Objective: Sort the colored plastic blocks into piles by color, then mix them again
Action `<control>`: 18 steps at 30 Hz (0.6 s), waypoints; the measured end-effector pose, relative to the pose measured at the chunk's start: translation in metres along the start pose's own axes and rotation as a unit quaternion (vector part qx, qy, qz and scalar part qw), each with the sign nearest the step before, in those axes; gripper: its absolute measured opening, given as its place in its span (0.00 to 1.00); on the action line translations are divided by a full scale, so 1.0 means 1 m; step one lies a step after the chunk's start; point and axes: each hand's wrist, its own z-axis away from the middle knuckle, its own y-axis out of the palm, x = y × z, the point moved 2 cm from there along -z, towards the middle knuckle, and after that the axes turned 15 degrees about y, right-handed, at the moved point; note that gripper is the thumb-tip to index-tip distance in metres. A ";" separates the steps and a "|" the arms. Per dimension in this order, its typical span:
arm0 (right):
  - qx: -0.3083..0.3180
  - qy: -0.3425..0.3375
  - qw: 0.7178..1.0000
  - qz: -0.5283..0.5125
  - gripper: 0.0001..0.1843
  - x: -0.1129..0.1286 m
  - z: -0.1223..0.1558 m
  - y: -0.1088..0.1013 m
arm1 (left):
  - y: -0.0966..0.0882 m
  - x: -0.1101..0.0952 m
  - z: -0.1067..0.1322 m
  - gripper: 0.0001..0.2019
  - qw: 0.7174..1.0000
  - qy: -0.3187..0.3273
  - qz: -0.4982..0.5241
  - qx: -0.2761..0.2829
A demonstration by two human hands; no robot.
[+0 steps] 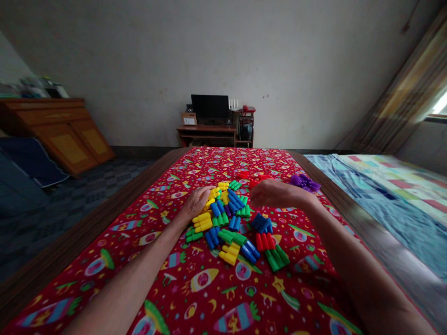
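Note:
My left hand [197,202] rests at the left edge of a pile of plastic building blocks, its fingers stretched along the yellow blocks [203,222]. My right hand [264,193] is at the pile's far right, palm down with the fingers curled. What it holds, if anything, is hidden. Just beyond it lie red blocks [243,175]. Between the hands are blue blocks [235,201] and green blocks [220,219]. Nearer to me, a red block [265,241] touches a dark green block [277,258], and a yellow block [229,254] lies beside a blue block [250,251].
Purple blocks [305,182] form a separate group at the table's right. A red patterned cloth [206,307] covers the wooden-edged table [139,179]. A bed [384,200] adjoins on the right. Against the far wall stands a desk [206,128] with a monitor [210,108]; a wooden cabinet [66,132] is left.

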 end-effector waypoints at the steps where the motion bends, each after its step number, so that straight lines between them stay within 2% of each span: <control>1: 0.044 -0.010 0.999 0.016 0.08 0.010 0.011 0.007 | 0.000 0.000 0.000 0.27 1.000 -0.002 0.000 -0.002; 3: 0.068 -0.016 0.995 0.068 0.07 0.020 0.034 0.027 | 0.000 0.000 0.001 0.27 1.000 -0.005 0.001 -0.003; 7: -0.026 -0.010 0.990 0.136 0.16 0.012 0.068 0.070 | 0.000 0.001 0.000 0.27 1.000 -0.004 0.000 0.004; 10: -0.037 -0.018 0.993 0.111 0.16 0.003 0.075 0.080 | 0.001 0.003 -0.001 0.28 1.000 0.000 0.004 0.002; 12: -0.011 -0.035 0.997 0.061 0.13 0.001 0.068 0.070 | 0.001 0.004 -0.001 0.28 1.000 0.004 0.005 -0.002; 14: -0.016 -0.041 0.999 -0.006 0.14 -0.004 0.051 0.048 | 0.002 0.006 -0.001 0.28 1.000 0.007 0.003 -0.004; 15: -0.045 -0.035 0.998 -0.038 0.15 -0.008 0.039 0.035 | 0.002 0.006 -0.001 0.28 1.000 0.009 0.003 -0.005; 18: -0.203 0.024 0.977 -0.060 0.20 -0.033 -0.006 0.000 | 0.002 0.005 -0.001 0.28 1.000 0.009 0.006 0.001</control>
